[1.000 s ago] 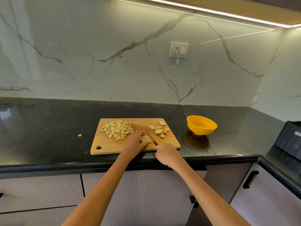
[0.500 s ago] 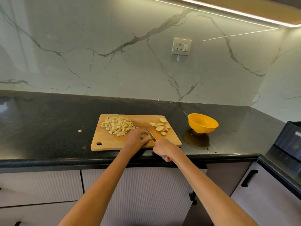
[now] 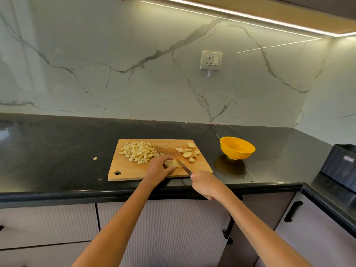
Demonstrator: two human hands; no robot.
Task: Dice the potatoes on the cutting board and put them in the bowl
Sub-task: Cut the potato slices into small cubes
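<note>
One cutting board [image 3: 134,170] holds one diced pile [image 3: 138,152]; left hand [image 3: 159,167] grips one potato piece [image 3: 171,163], right hand [image 3: 206,185] clenches one knife [image 3: 184,167] beside one bowl [image 3: 237,148].

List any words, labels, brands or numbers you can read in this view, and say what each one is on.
No text can be read in this frame.
Small pale label on the dark container at the right edge: there is print on it, but it is too small and blurred to read.
Wall socket: no legible marking.
Cutting board, yellow bowl, knife: no print visible.
</note>
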